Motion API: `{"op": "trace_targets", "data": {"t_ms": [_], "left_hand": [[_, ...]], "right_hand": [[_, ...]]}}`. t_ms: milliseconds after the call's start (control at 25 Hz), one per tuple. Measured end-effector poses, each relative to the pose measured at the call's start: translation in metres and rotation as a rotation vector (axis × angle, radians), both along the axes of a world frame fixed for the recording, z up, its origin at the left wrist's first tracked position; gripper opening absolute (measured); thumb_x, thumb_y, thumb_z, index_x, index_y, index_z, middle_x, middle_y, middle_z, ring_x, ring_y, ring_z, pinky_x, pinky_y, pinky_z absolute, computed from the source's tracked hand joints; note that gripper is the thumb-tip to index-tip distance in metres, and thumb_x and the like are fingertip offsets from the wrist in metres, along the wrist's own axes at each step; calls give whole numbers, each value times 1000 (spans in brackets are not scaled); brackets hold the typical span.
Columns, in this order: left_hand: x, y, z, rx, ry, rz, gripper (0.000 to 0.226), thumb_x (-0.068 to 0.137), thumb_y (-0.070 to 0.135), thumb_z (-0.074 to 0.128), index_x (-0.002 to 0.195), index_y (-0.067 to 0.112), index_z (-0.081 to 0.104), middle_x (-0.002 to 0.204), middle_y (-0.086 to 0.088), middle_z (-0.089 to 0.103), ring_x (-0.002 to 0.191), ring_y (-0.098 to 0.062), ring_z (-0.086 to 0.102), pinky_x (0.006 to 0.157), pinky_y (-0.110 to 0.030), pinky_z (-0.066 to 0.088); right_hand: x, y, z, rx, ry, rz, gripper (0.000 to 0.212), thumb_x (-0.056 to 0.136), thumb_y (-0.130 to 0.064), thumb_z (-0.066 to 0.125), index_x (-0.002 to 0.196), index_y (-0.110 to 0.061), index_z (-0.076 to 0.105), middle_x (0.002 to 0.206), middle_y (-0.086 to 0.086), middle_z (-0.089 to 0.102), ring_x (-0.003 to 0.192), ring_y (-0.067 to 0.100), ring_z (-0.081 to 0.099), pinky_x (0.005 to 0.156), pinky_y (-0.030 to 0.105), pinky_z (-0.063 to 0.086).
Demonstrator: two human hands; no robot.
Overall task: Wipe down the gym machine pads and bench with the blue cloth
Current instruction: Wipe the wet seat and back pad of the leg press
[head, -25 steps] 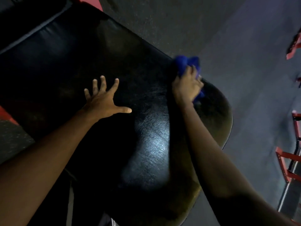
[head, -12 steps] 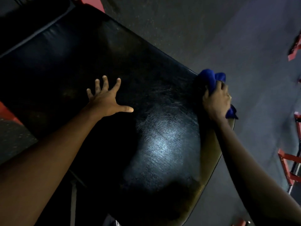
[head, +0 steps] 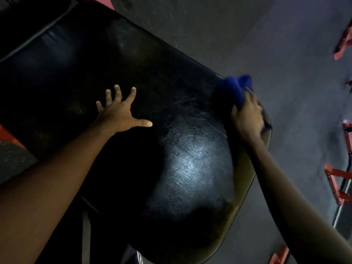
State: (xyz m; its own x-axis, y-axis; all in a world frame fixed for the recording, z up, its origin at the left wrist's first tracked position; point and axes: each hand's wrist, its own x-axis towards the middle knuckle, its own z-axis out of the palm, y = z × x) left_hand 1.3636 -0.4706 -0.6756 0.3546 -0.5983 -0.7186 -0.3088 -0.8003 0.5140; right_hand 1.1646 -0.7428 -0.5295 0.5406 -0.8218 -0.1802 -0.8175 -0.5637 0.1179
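Observation:
A wide black padded bench (head: 179, 168) fills the middle of the head view, its glossy surface catching light near the rounded near end. My left hand (head: 119, 113) rests flat on the pad with fingers spread. My right hand (head: 247, 115) grips a bunched blue cloth (head: 236, 88) and presses it against the pad's right edge. Part of the cloth is hidden under my fingers.
Dark rubber floor (head: 209, 25) lies beyond and to the right of the bench. Red metal frame parts (head: 337, 185) stand at the right edge, another red piece (head: 280, 254) at the bottom right. A second black pad (head: 34, 21) adjoins the bench at the upper left.
My right hand swept the blue cloth rightward along the pad's far edge to its right rim, then slid slightly back up along that rim. My left hand stayed planted.

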Motion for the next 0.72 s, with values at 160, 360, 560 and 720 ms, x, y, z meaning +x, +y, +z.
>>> {"op": "trace_targets", "data": {"t_ms": [160, 360, 560, 720], "left_hand": [[-2, 0, -2, -6, -7, 3, 133, 53, 89, 60, 154, 41, -11, 163, -12, -21, 149, -39, -17, 115, -67, 0], [-24, -4, 18, -80, -29, -37, 132, 51, 93, 53, 156, 39, -7, 164, -11, -17, 150, -38, -14, 116, -66, 1], [-95, -23, 44, -169, -85, -129, 133, 51, 98, 47, 154, 40, -15, 162, -11, -25, 148, -37, -23, 115, -65, -8], [-85, -21, 43, -146, -34, -133, 131, 54, 96, 51, 153, 42, -16, 161, -9, -27, 147, -35, -25, 116, -64, -8]], "right_hand": [[-27, -2, -1, -164, 41, -191, 56, 97, -38, 48, 150, -21, 38, 161, 4, 29, 139, 43, 38, 113, 63, 28], [86, -32, -61, -108, 72, -164, 53, 98, -44, 43, 143, -17, 41, 153, 11, 39, 139, 45, 36, 112, 66, 22], [75, 0, -58, 24, 113, 223, 54, 93, -34, 49, 144, -17, 42, 151, 11, 43, 135, 40, 44, 108, 61, 35], [-32, 2, 8, 12, -9, 20, 55, 99, -42, 47, 150, -22, 39, 160, 3, 34, 140, 33, 40, 114, 58, 29]]}}
